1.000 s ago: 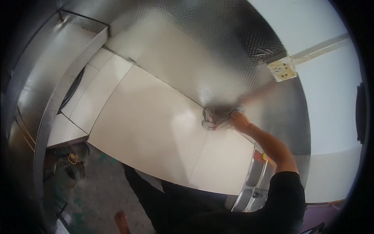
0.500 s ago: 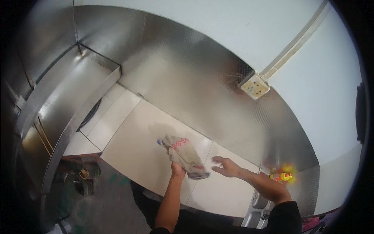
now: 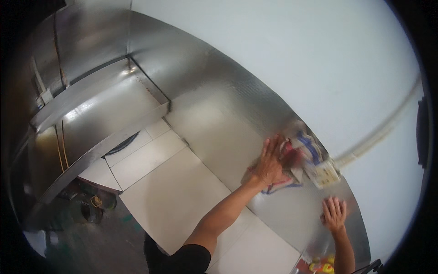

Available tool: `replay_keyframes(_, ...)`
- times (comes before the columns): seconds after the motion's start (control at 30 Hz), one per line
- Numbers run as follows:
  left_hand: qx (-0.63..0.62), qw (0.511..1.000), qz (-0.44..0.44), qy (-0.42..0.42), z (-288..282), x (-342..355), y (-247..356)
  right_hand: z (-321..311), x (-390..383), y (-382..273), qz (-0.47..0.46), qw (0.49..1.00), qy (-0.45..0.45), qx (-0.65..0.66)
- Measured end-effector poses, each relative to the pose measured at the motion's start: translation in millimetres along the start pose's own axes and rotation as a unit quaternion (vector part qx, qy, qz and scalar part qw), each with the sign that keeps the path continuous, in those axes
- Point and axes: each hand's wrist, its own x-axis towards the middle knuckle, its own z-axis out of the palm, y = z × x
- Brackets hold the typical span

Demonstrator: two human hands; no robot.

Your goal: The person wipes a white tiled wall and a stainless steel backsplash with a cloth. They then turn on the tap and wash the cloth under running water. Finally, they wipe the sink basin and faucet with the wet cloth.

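Note:
My left hand (image 3: 269, 166) lies with fingers stretched out over a cloth (image 3: 311, 147), pressing it to the metal wall panel. The cloth is beige-grey with red and blue markings; it is crumpled and slightly blurred, and part of it is hidden under the hand. Its far edge bunches beside a grimy white wall socket (image 3: 325, 176). Lower on the same panel, my right hand (image 3: 335, 213) rests with its fingers extended, apart from the cloth and holding nothing.
Shiny sheet metal (image 3: 219, 114) lines the wall above a pale tiled counter (image 3: 169, 192). A metal trough (image 3: 105, 109) stands at the left. Near my right forearm is a yellow and red bottle (image 3: 323, 266). A cable conduit (image 3: 383, 132) runs up from the socket.
My left hand has carried the cloth from above the counter up and right onto the metal wall. My right hand has moved right and down onto the panel. The view has shifted.

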Motion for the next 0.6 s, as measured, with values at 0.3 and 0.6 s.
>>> replay_keyframes(0.3, 0.025, 0.958, -0.043, 0.281, -77.1, 55.1, -151.7, 35.5, -53.4, -3.1, -0.031, 0.998, -0.018, -0.059)
replay_keyframes(0.6, -0.616, 0.588, -0.123, 0.508, -171.7, 109.8, -280.8, 42.3, -57.5, -6.2, -0.016, 0.998, -0.012, -0.057)
